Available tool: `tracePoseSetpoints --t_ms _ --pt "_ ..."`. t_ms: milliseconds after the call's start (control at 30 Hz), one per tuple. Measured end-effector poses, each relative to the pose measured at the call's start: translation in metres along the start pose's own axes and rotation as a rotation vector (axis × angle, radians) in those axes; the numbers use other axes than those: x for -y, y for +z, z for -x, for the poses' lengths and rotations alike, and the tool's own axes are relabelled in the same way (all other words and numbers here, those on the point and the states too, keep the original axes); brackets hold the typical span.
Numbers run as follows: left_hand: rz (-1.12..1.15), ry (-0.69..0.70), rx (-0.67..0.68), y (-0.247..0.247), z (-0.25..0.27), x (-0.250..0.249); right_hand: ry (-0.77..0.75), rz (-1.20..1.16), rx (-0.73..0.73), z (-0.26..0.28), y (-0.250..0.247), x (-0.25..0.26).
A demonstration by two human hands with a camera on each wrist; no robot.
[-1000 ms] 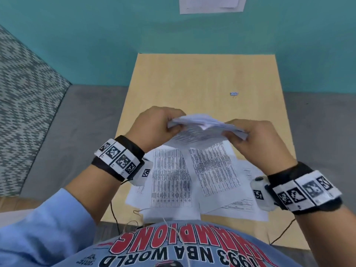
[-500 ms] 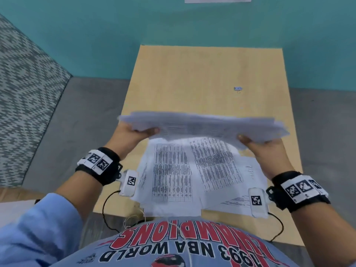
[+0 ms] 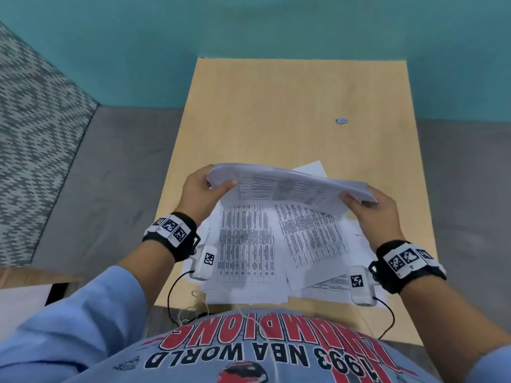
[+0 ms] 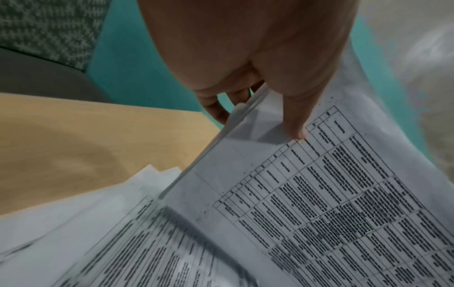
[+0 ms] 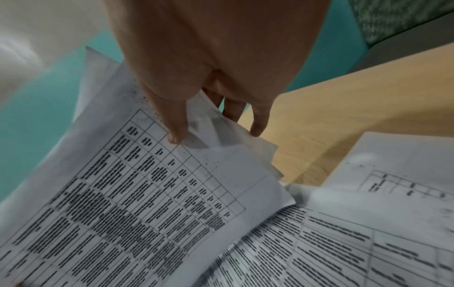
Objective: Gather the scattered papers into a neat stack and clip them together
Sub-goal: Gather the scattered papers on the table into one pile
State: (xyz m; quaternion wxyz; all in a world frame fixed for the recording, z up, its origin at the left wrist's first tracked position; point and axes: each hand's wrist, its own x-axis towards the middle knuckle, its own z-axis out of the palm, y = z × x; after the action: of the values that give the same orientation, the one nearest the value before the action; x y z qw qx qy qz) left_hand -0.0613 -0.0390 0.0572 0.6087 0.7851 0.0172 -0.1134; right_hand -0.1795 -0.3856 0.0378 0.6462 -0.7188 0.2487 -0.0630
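Note:
I hold a bundle of printed papers (image 3: 290, 186) above the wooden table (image 3: 290, 106), tilted with its printed face toward me. My left hand (image 3: 206, 186) pinches its left edge, thumb on the near face and fingers behind, as the left wrist view shows on the bundle (image 4: 319, 194). My right hand (image 3: 367, 203) pinches the right edge the same way; the bundle (image 5: 147, 194) fills the right wrist view. More loose sheets (image 3: 249, 250) lie fanned on the table beneath. A small binder clip (image 3: 341, 121) lies far right on the table.
A teal wall (image 3: 249, 37) rises behind the table. Grey floor (image 3: 110, 175) and a patterned panel (image 3: 33, 106) lie to the left. Wrist camera cables (image 3: 177, 297) hang off the near table edge by my shirt.
The bundle, crumpled together between both hands a second ago, was spread flat and level, and now tilts so its printed face turns toward me. Both hands keep their grip.

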Motion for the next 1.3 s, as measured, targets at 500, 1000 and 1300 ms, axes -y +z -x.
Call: tracePoseSetpoints --t_ms 500,1000,1300 --pt "0.150 -0.025 0.003 -0.007 -0.019 -0.004 -0.115 -0.088 -0.035 -0.001 -0.005 0.035" --pt "0.061 -0.081 0.063 -0.018 -0.024 0.009 -0.098 -0.077 0.031 -0.004 -0.008 0.009" --pt "0.115 -0.166 0.073 -0.013 -0.022 -0.010 0.226 -0.284 0.294 -0.005 -0.010 0.016"
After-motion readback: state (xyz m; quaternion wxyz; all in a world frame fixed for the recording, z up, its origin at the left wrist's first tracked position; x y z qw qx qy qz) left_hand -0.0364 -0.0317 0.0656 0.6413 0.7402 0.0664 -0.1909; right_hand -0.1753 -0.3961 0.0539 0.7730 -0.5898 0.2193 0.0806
